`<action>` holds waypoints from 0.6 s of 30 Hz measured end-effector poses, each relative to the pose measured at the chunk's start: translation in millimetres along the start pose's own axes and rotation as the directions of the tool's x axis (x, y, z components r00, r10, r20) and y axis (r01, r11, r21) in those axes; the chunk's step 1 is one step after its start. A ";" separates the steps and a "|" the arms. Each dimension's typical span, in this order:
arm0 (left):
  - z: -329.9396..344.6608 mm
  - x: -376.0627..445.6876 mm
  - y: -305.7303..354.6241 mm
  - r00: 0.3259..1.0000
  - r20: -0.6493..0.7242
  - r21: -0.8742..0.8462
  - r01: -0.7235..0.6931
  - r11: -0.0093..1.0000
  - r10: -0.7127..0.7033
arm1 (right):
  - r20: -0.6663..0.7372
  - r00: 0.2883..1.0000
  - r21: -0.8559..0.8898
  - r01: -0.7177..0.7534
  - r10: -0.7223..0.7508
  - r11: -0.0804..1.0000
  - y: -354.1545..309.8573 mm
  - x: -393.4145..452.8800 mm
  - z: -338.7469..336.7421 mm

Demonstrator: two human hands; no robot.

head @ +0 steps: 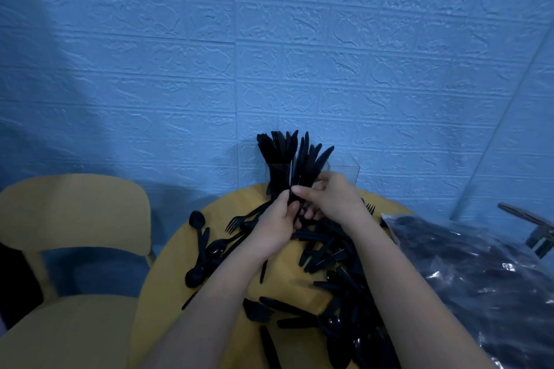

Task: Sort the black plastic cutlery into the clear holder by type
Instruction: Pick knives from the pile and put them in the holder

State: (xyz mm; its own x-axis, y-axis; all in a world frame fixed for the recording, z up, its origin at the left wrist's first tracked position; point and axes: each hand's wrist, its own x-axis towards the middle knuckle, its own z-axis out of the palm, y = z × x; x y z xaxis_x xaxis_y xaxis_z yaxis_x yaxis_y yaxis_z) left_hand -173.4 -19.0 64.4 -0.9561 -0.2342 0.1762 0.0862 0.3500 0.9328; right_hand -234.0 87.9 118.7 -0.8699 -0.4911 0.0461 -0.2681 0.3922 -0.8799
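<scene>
Gathering black knives (302,156) into a bundle, the left hand (277,228) and right hand (332,199), fingers clamped on the handles, steady them at the clear holder (344,172) on the table (233,207), apparently squaring them for the knife compartment.

Both hands meet at table's far edge: left hand (274,232) and right hand (335,199) grip bunched knives (305,159) at the clear holder (344,172); loose cutlery (329,252) strewn across round yellow table (177,272).

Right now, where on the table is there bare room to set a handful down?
Bare table shows along the left edge, outside the loose spoons, and under the left forearm. From the right arm to the plastic bag it is crowded with cutlery.
</scene>
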 end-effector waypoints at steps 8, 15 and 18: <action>-4.2 43.0 6.6 0.995 0.036 0.405 -0.104 0.908 0.098 | -0.068 0.998 0.020 -0.001 0.003 1.000 -4.8 49.3 -7.9; -21.8 84.2 15.7 0.988 -0.017 0.298 -0.140 0.944 0.152 | -0.195 0.979 -0.050 0.051 -0.060 0.997 -15.1 95.3 -22.0; -35.2 103.6 7.3 0.980 -0.105 0.398 -0.114 0.910 0.169 | -0.290 0.951 -0.038 0.097 -0.103 0.995 -18.3 115.6 -27.4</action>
State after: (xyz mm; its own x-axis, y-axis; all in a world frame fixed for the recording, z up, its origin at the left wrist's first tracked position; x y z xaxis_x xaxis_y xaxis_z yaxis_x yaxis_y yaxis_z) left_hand -262.0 -72.7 100.5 -0.8929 -0.2657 0.3636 0.0765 0.7061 0.7039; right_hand -341.0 45.2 153.1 -0.9200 -0.2823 0.2720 -0.3664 0.3723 -0.8527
